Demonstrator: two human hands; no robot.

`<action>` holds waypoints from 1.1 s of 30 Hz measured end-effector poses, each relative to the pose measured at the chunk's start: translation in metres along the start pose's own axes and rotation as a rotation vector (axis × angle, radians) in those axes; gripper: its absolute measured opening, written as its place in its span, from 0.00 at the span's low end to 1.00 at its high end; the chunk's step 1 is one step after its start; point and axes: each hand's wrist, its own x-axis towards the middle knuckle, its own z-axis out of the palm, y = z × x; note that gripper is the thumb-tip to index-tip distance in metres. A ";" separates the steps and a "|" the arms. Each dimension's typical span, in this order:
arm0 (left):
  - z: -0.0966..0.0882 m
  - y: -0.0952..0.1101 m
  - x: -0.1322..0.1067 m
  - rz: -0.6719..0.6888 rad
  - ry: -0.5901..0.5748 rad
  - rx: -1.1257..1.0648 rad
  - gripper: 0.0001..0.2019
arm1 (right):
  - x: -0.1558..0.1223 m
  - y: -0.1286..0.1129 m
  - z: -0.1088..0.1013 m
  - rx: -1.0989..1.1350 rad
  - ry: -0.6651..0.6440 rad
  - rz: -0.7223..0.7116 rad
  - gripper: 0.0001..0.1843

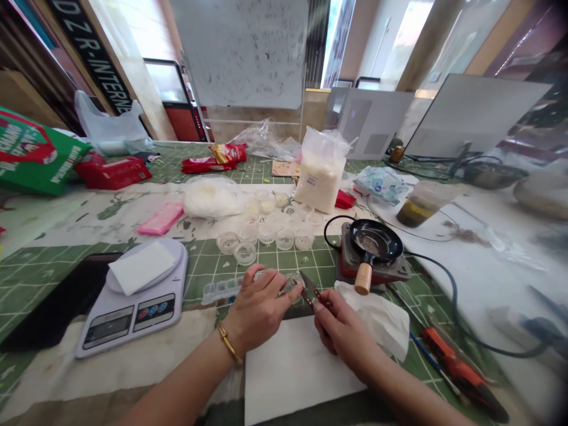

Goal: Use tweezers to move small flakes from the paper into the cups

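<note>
Left hand (pixel 257 307) pinching a small clear cup (pixel 290 285), right hand (pixel 341 328) closed on snips (pixel 310 290), possibly; scale (pixel 133 296) left, small pan (pixel 376 239) on burner (pixel 390 269) right.

I saw small snips (pixel 310 290) with open blades pointing left. They met a clear cup (pixel 290 285), held just above white paper (pixel 293 367).

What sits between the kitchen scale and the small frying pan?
Head view: a cluster of small clear cups stands on the green mat between the kitchen scale and the small frying pan.
</note>
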 end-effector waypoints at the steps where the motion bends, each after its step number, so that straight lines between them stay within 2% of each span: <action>1: 0.001 0.000 0.000 -0.006 -0.004 0.002 0.16 | 0.000 0.000 0.000 -0.003 -0.003 0.008 0.13; 8: 0.006 -0.003 0.001 -0.057 -0.032 -0.025 0.15 | 0.000 0.002 -0.002 -0.040 -0.005 0.009 0.10; 14: 0.009 -0.010 0.003 -0.403 -0.016 -0.547 0.16 | -0.002 0.005 -0.014 -0.131 0.044 -0.066 0.12; 20: 0.004 -0.011 0.008 -0.634 -0.063 -0.874 0.14 | -0.001 0.007 -0.014 -0.167 0.052 -0.173 0.11; 25: -0.004 -0.005 0.010 -0.858 -0.160 -1.089 0.16 | 0.000 0.008 -0.011 -0.232 0.025 -0.240 0.09; 27: -0.007 -0.003 0.011 -0.973 -0.194 -1.255 0.17 | 0.000 0.010 -0.011 -0.271 0.030 -0.283 0.09; 30: -0.009 -0.003 0.011 -1.189 -0.188 -1.583 0.18 | 0.002 0.012 -0.013 -0.337 0.064 -0.313 0.08; 33: -0.011 -0.005 0.011 -1.270 -0.167 -1.665 0.18 | 0.003 0.012 -0.014 -0.364 0.097 -0.290 0.08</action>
